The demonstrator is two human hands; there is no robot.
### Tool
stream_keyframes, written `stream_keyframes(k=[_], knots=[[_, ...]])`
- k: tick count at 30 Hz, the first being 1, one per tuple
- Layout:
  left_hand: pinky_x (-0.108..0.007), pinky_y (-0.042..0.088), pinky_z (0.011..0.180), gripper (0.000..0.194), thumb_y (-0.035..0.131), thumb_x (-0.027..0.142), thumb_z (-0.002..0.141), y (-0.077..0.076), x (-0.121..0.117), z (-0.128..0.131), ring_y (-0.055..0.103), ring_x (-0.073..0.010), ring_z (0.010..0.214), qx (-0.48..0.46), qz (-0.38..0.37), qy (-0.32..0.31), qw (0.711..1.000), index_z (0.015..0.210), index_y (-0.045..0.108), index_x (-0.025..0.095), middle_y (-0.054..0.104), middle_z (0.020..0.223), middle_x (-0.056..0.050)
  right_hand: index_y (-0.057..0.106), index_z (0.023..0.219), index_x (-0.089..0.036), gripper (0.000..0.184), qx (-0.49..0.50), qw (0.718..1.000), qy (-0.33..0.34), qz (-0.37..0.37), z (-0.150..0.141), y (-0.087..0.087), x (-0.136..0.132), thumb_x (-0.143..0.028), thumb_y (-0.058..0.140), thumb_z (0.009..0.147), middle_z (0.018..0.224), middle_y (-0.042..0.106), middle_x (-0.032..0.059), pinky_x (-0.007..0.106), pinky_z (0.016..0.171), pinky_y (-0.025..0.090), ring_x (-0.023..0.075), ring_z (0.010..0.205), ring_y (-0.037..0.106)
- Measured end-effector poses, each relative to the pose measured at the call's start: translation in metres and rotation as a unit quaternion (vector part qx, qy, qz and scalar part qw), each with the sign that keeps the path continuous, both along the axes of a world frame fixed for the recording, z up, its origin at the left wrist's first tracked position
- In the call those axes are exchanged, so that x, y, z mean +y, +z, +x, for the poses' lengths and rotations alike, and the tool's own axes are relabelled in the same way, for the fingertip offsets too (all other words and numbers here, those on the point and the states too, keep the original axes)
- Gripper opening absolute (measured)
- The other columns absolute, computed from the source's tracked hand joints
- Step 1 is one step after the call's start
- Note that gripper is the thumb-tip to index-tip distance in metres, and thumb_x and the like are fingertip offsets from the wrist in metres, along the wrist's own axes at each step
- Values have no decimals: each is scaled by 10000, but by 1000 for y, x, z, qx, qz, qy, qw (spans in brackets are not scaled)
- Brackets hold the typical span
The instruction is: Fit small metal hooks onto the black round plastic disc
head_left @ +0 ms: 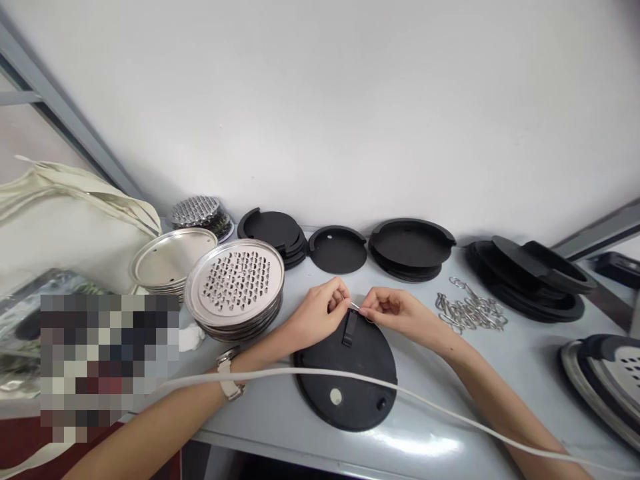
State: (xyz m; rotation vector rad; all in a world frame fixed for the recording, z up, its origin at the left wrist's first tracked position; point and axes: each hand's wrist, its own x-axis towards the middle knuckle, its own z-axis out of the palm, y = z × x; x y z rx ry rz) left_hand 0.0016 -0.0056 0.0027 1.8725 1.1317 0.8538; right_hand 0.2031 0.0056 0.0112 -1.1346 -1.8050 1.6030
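A round black plastic disc [345, 373] lies on the table in front of me, with a raised strip near its far edge and a pale round spot near its front. Just over that far edge, my left hand [323, 310] and my right hand [397, 312] pinch a thin metal wire clip [354, 306] between them. Both sets of fingers are closed on it. The fingers partly hide the clip, so I cannot tell whether it touches the disc. To the right lies a loose heap of similar wire clips [470, 310].
Stacked metal grater discs [240, 280] and plain metal discs [173, 257] stand at the left. Black rimmed discs [413, 243] line the wall, with more black parts [530, 280] at the right. A white cable [300, 373] crosses in front of the black disc.
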Motion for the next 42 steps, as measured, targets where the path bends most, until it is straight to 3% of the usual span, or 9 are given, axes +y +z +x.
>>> stream_keyframes(k=[12, 19, 35, 42], knots=[[-206, 401, 597, 53, 460, 158, 853, 3, 0, 0, 489, -90, 633, 17, 22, -12, 1000, 807, 481, 175, 510, 714, 32, 586, 759, -166, 249, -4, 1000, 6, 10, 1, 3, -1, -401, 661, 790, 662, 494, -28, 241, 584, 338, 101, 628, 427], [-228, 421, 692, 85, 456, 120, 857, 7, 1, -4, 516, -101, 735, 37, 88, -24, 995, 825, 510, 176, 526, 874, 4, 584, 755, -169, 244, -16, 1000, 7, 26, 0, 3, -1, -401, 635, 811, 659, 486, -28, 246, 589, 337, 103, 628, 422], [-271, 354, 831, 112, 507, 116, 861, 17, 4, -11, 562, -117, 800, 86, 114, -77, 987, 815, 593, 172, 629, 842, 23, 567, 743, -176, 325, -30, 998, 26, 40, 1, 5, -2, -494, 590, 812, 691, 507, -15, 260, 616, 372, 116, 655, 453], [-270, 363, 821, 157, 482, 141, 882, 19, 4, -12, 566, -121, 787, 100, 111, -84, 985, 798, 612, 166, 642, 818, 12, 537, 723, -174, 337, -22, 999, 25, 12, 1, 2, 0, -495, 609, 798, 691, 503, -17, 260, 618, 372, 118, 662, 462]])
